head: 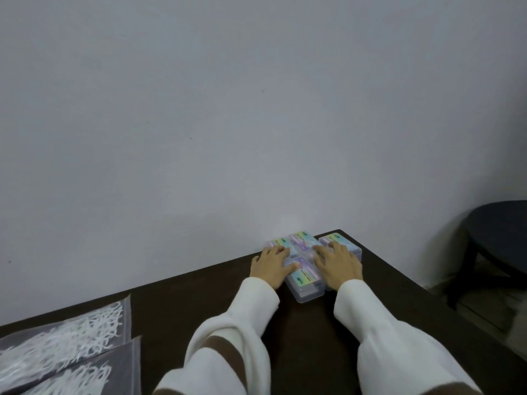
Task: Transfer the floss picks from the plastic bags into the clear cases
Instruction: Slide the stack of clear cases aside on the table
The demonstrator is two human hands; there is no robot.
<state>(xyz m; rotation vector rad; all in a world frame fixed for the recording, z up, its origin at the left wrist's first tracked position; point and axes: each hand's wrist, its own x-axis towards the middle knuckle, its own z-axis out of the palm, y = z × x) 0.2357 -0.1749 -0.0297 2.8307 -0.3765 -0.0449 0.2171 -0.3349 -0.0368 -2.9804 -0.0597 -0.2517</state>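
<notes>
Leftmost, two plastic bags lie on the dark table, overlapping at the near left corner, each showing a tangle of white floss picks through the film. Well apart from them, at the far right end against the pale wall, sits a cluster of clear cases packed side by side, lids closed. The left hand lies flat on the left cases, fingers straight and spread, gripping nothing. The right hand rests the same way on the right cases, fingers extended, nothing pinched. Both hands hide part of the lids. White sleeves with brown bands cover the forearms. Each lid carries an iridescent label; its writing is too blurred to read. Beyond the table's right edge stands a dark round stool.
</notes>
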